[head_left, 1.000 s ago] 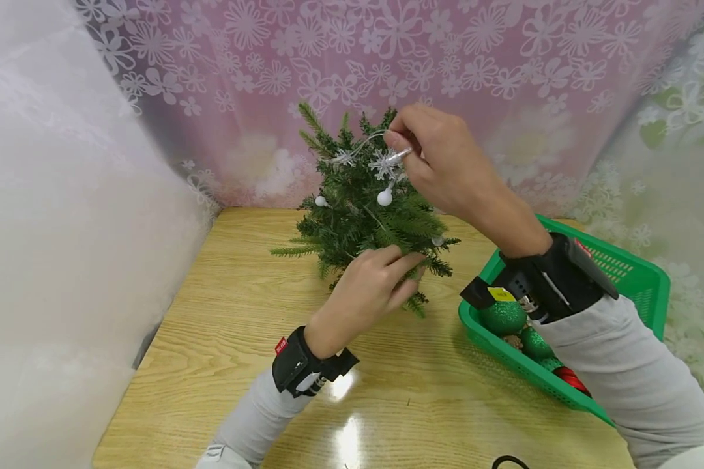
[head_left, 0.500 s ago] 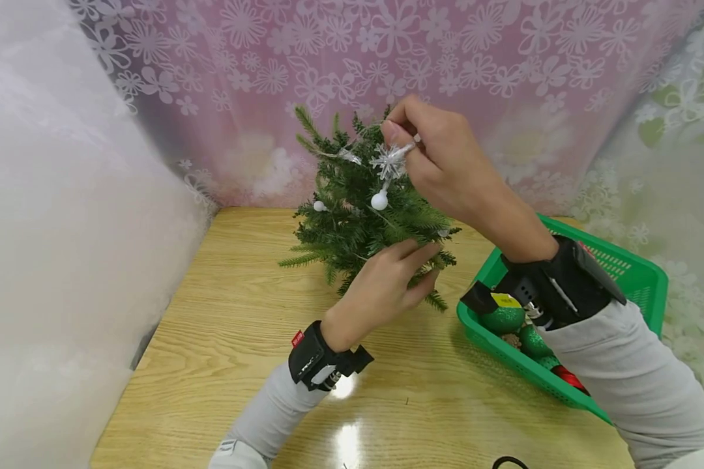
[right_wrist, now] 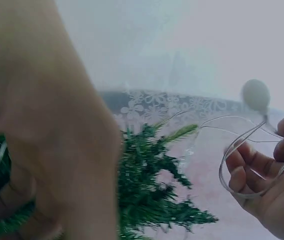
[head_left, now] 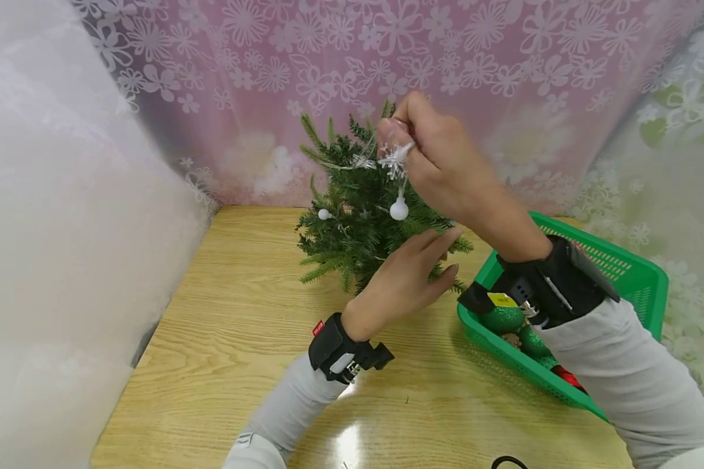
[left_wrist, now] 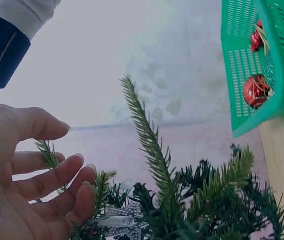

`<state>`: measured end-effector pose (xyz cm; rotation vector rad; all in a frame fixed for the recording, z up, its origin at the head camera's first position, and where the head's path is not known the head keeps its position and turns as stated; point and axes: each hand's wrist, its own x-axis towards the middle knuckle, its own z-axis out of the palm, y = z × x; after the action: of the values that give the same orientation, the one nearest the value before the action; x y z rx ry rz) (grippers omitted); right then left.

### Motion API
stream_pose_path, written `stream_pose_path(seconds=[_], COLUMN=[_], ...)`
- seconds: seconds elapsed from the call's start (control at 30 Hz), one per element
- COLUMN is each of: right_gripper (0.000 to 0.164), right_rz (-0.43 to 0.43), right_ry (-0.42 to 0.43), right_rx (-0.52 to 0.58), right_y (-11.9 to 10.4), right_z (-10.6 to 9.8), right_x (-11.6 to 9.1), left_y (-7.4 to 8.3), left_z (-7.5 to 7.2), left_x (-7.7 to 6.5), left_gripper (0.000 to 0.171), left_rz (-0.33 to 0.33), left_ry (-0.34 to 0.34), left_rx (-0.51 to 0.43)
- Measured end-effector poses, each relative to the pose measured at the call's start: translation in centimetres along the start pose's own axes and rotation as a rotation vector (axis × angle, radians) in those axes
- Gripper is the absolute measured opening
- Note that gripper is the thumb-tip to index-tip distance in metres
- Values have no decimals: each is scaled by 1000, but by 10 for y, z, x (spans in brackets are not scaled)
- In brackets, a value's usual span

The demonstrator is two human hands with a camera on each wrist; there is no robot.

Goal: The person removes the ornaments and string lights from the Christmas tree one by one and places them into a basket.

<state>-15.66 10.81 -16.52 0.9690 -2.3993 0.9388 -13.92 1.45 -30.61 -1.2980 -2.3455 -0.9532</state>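
A small green artificial Christmas tree (head_left: 364, 215) stands on the table. My right hand (head_left: 446, 163) pinches a string of fairy lights at the upper right of the tree, with a snowflake light (head_left: 396, 160) at the fingertips and a white ball light (head_left: 399, 208) hanging below. In the right wrist view, thin clear wire (right_wrist: 224, 170) loops round that hand's fingers. My left hand (head_left: 407, 273) reaches across the tree's lower right branches, fingers apart and loosely bent. The left wrist view has this hand (left_wrist: 42, 175) beside the branches, with nothing in its grasp and a snowflake light (left_wrist: 122, 222) close by.
A green plastic basket (head_left: 651, 286) sits at the right under my right forearm, holding green glitter balls (head_left: 501, 319) and red ornaments (head_left: 569, 376). Behind the tree hangs a pink floral curtain (head_left: 340, 58). A black loop (head_left: 509, 461) lies at the table's front edge.
My left hand has moved right and slightly up along the tree, its fingers spreading. The right hand still pinches the lights and has risen slightly; the tree has shifted a little right.
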Motion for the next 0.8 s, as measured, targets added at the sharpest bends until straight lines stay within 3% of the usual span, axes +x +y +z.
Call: stream_pose_path(seconds=[0.27,0.4,0.5,0.67,0.8], right_gripper=[11,26,25,23,26], right_rz=[-7,-13,-64,-114,-53], right_ry=[-84,-153,-172,-170,-175], right_rx=[1,1,-33,-26,4], right_y=[13,16,17,19,17], right_z=[11,10,9,11,12], right_x=[0,1,0,-1,-5], left_y=[-2,-3,-5,-6,-2], left_z=[9,15,23,33,34], left_x=[12,23,31,42,43], left_gripper=[43,38,41,36,28], left_rz=[9,-49,-100,-109,-101], left_ry=[-3,-44,-61,-13,28], left_rx=[-19,-11,26,54,-2])
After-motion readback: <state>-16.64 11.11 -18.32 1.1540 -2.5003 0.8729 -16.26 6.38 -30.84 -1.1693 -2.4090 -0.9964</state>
